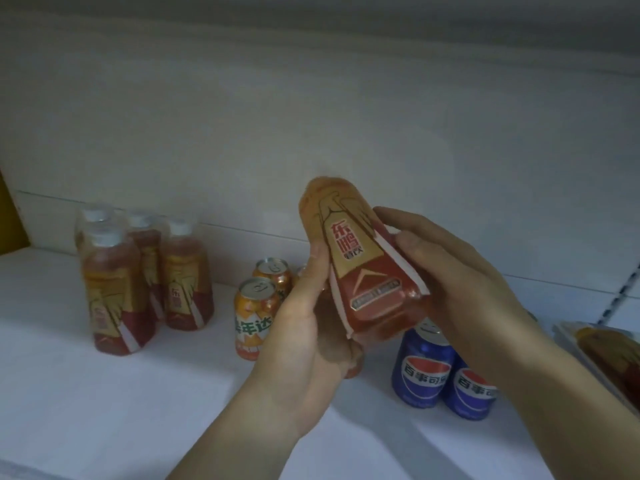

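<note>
A drink bottle (360, 268) with a gold and red label is held in the air between both hands, tilted, its wide base toward me and its top away. My left hand (311, 341) grips its lower left side from underneath, thumb along the label edge. My right hand (446, 271) holds its right side, fingers curled round the body. The bottle's cap is hidden.
On the white shelf (104, 393) stand several matching bottles (117, 292) at the left, orange cans (254, 320) in the middle and two blue cola cans (424, 368) under my right hand. A package (609, 355) lies at the right edge. A white back wall rises behind.
</note>
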`<state>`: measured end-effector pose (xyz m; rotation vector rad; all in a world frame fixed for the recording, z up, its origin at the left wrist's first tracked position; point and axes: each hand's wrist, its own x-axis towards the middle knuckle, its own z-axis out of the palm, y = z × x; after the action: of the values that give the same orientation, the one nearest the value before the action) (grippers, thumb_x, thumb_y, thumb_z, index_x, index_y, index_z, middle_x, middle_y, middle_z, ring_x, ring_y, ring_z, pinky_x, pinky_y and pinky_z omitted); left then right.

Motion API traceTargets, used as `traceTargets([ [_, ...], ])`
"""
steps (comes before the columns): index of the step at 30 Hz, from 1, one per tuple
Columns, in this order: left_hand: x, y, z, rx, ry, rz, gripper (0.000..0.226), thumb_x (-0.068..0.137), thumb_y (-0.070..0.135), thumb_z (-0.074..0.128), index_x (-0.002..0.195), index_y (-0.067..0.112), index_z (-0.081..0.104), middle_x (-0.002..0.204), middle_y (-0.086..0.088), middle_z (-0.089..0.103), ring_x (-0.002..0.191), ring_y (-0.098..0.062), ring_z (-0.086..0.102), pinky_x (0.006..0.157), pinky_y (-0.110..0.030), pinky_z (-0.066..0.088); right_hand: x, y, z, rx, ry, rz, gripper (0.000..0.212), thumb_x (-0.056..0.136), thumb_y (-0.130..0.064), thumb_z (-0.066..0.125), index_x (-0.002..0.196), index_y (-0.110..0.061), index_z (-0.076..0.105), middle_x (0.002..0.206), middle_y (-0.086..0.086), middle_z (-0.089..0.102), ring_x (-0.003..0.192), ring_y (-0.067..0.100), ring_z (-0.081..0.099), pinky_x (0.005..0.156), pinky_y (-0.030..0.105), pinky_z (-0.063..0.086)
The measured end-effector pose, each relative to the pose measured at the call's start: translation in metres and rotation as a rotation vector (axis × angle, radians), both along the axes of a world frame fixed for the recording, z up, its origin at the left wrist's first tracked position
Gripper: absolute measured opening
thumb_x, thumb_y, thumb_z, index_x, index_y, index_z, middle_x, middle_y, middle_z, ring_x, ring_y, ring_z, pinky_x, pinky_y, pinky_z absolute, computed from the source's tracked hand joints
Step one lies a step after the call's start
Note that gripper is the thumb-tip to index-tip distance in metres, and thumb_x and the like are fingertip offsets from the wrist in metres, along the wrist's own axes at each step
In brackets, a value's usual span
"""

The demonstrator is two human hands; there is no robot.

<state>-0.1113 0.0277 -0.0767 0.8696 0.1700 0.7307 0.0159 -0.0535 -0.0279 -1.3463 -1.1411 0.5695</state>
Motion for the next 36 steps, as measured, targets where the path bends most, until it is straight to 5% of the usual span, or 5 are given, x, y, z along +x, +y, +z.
traceTargets([
  [11,-0.044,0.059,-0.008,0.240,-0.023,0.052,0.055,0.092,0.043,0.053,0.144,0.026,0.051,0.139,-0.012,0.062,0.131,-0.033,0.057,0.111,-0.053,0.041,-0.035,0.037,0.018,-0.043,-0.164,0.018,0.058,0.070,-0.034,0.079,0.124,-0.029,0.059,0.115,-0.006,0.076,0.098,0.015,0.077,0.076,0.031,0.064],
  [15,-0.075,0.068,-0.010,0.337,-0.019,0.066,0.051,0.090,0.039,0.054,0.140,0.028,0.055,0.134,-0.007,0.067,0.123,-0.025,0.064,0.093,-0.037,0.058,-0.058,0.046,0.015,-0.061,-0.239,-0.001,0.069,0.064,-0.039,0.084,0.127,-0.034,0.057,0.115,-0.006,0.075,0.102,0.012,0.075,0.084,0.037,0.063],
  [26,-0.189,0.094,-0.030,0.312,0.029,0.178,0.052,0.088,0.037,0.062,0.138,0.026,0.055,0.131,-0.007,0.069,0.123,-0.025,0.064,0.099,-0.036,0.055,-0.175,0.096,0.059,0.045,-0.494,0.078,0.054,0.087,-0.023,0.081,0.137,-0.021,0.061,0.123,-0.006,0.069,0.099,0.011,0.074,0.087,0.026,0.061],
  [31,-0.237,0.119,-0.031,0.406,0.073,0.329,0.075,0.081,0.049,0.077,0.145,0.025,0.046,0.134,-0.005,0.066,0.124,-0.025,0.063,0.098,-0.040,0.055,-0.221,0.145,0.077,0.000,-0.815,0.102,0.064,0.080,-0.056,0.078,0.136,-0.028,0.064,0.127,-0.016,0.067,0.100,0.002,0.068,0.092,0.027,0.057],
  [36,-0.257,0.137,-0.044,0.666,0.362,0.547,0.105,0.062,0.009,0.095,0.146,0.030,0.036,0.123,0.015,0.067,0.115,-0.007,0.066,0.089,-0.027,0.058,-0.245,0.182,0.081,-0.065,-0.946,0.090,0.072,0.065,-0.069,0.068,0.127,-0.033,0.066,0.115,-0.013,0.070,0.097,0.008,0.068,0.092,0.037,0.058],
])
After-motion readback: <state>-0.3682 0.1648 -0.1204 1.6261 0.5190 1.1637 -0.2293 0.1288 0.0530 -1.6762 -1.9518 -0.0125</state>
